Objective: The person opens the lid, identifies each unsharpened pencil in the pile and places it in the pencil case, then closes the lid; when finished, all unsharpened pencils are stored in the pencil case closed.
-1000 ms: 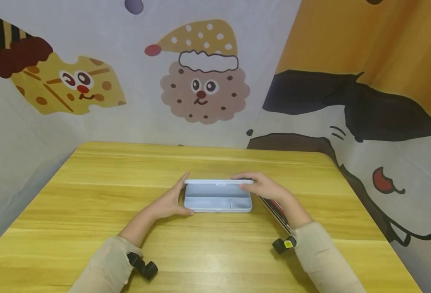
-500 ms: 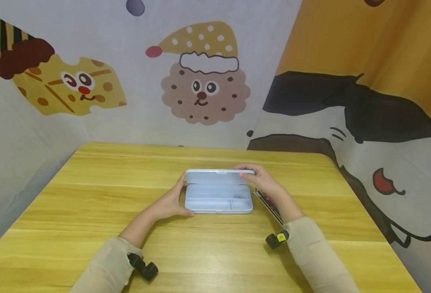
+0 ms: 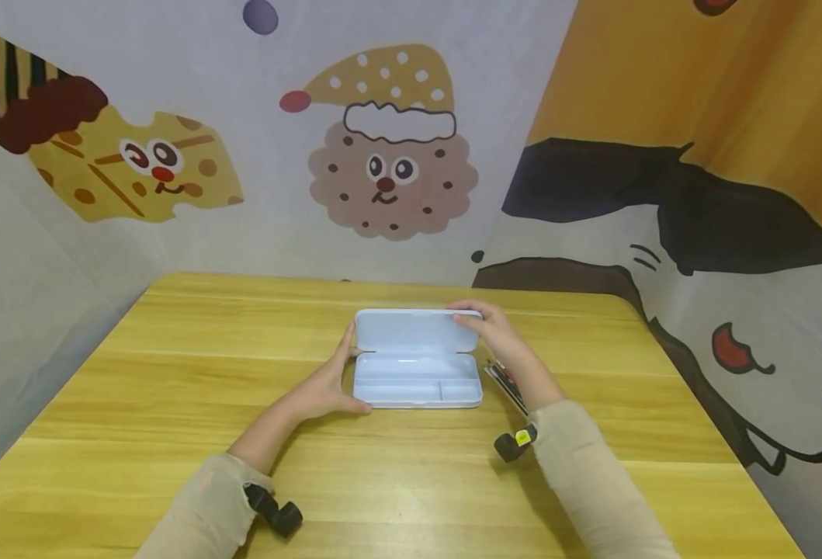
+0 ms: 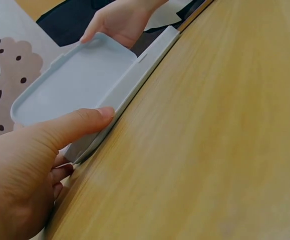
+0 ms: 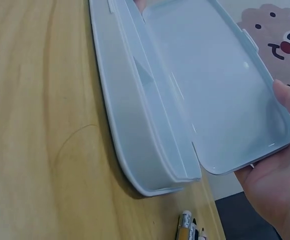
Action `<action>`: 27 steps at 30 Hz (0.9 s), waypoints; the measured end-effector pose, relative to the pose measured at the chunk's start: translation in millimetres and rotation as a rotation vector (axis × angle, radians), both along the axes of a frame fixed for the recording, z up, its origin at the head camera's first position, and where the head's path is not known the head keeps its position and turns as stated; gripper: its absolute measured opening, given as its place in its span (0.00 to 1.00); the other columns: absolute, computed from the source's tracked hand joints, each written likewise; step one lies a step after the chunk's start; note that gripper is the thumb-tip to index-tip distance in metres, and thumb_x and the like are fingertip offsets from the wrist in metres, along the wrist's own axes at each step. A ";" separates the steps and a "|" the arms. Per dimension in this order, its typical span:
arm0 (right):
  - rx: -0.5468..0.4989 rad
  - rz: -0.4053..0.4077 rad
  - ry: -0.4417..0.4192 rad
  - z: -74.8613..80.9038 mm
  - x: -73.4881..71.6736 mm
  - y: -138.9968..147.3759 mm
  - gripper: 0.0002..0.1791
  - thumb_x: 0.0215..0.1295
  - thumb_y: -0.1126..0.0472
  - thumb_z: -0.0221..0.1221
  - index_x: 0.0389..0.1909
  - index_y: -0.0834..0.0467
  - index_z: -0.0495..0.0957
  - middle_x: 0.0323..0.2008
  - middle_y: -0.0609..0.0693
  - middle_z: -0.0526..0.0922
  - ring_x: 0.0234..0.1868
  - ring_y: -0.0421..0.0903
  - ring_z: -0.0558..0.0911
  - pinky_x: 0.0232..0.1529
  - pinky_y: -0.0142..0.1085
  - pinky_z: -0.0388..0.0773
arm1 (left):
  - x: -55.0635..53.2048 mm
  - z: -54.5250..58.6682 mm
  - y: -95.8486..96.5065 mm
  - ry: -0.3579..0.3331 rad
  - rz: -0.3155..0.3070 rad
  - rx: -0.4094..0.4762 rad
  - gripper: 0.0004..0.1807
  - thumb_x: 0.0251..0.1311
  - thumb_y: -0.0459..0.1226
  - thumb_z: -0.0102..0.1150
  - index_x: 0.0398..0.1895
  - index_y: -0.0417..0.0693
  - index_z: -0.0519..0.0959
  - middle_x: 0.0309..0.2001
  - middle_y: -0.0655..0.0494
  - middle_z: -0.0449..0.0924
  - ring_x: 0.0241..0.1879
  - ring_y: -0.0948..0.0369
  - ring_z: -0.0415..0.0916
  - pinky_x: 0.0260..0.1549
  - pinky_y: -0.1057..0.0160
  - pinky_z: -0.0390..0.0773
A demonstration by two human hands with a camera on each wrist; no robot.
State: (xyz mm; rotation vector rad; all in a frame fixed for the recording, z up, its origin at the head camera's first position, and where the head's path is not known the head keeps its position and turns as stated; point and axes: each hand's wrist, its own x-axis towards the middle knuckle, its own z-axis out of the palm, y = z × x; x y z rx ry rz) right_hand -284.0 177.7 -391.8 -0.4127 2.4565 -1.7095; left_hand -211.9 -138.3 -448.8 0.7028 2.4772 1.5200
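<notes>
A light blue pencil case [image 3: 398, 393] lies on the table with its lid [image 3: 411, 331] raised on the far side. Dividers split its base into compartments, and nothing lies in them. At the case's left end, my left hand [image 3: 321, 388] grips it, thumb on the front wall and fingers round behind. My right hand [image 3: 497, 338] holds the lid by its upper right corner, the thumb on the inner face [image 5: 288, 97] and fingers behind. Several pencils [image 3: 505, 383] lie right of the case, partly hidden under my right forearm; their ends show in the right wrist view.
The wooden table [image 3: 173, 373] reaches back to a cloth wall [image 3: 257, 241] printed with cartoon figures. Each wrist carries a small black camera, such as the left one [image 3: 274, 511].
My right hand has swung the lid up and back, from nearly edge-on to leaning open. The left hand has kept its hold on the case, which has stayed in place.
</notes>
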 end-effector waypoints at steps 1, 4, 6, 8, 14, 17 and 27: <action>-0.002 -0.007 -0.010 -0.3 -1.3 -0.4 0.19 0.67 0.53 0.58 0.55 0.57 0.78 0.60 0.53 0.74 0.61 0.52 0.69 0.63 0.52 0.60 | 0.0 0.0 0.0 0.001 -0.001 0.000 0.78 0.37 0.39 0.80 0.72 0.69 0.19 0.65 0.43 0.61 0.69 0.48 0.50 0.67 0.45 0.45; -0.002 -0.031 -0.029 -4.3 -7.0 -1.0 0.19 0.67 0.51 0.58 0.55 0.55 0.78 0.59 0.51 0.73 0.61 0.51 0.69 0.63 0.52 0.60 | -2.3 -3.7 -1.0 -0.006 0.002 -0.011 0.79 0.37 0.40 0.81 0.71 0.72 0.19 0.65 0.46 0.61 0.70 0.50 0.49 0.67 0.47 0.44; -0.005 -0.042 -0.027 -8.6 -12.6 -1.1 0.19 0.66 0.51 0.59 0.54 0.55 0.78 0.59 0.51 0.74 0.60 0.51 0.70 0.63 0.52 0.61 | -4.6 -7.9 -1.7 -0.007 0.003 -0.013 0.79 0.36 0.42 0.81 0.71 0.76 0.19 0.64 0.49 0.62 0.70 0.52 0.48 0.67 0.48 0.44; -0.005 -0.046 -0.033 -9.4 -15.8 -1.7 0.19 0.66 0.51 0.59 0.55 0.56 0.78 0.59 0.51 0.74 0.60 0.51 0.70 0.63 0.52 0.61 | -4.6 -7.5 -1.5 -0.012 0.000 -0.010 0.78 0.36 0.41 0.81 0.71 0.75 0.20 0.64 0.50 0.61 0.70 0.53 0.48 0.68 0.49 0.43; -0.012 -0.058 -0.039 -10.3 -21.1 -2.7 0.20 0.66 0.52 0.59 0.55 0.58 0.78 0.60 0.52 0.73 0.61 0.52 0.68 0.62 0.52 0.61 | -6.0 -7.6 -1.1 -0.011 -0.017 -0.005 0.79 0.35 0.41 0.81 0.74 0.65 0.22 0.61 0.51 0.61 0.68 0.55 0.50 0.68 0.51 0.45; -0.014 -0.061 -0.035 -10.6 -20.8 -3.0 0.20 0.66 0.53 0.59 0.55 0.59 0.77 0.60 0.53 0.73 0.61 0.52 0.69 0.62 0.51 0.62 | -6.7 -7.9 -1.4 -0.011 -0.020 -0.006 0.79 0.34 0.41 0.82 0.74 0.61 0.22 0.60 0.51 0.61 0.68 0.55 0.50 0.68 0.52 0.45; 0.010 -0.053 0.079 1.2 -10.0 4.4 0.20 0.66 0.55 0.60 0.53 0.63 0.77 0.54 0.56 0.78 0.58 0.52 0.72 0.63 0.49 0.63 | -7.9 -8.5 -1.8 -0.011 -0.024 -0.011 0.79 0.34 0.42 0.82 0.74 0.65 0.21 0.62 0.51 0.60 0.69 0.55 0.48 0.68 0.51 0.43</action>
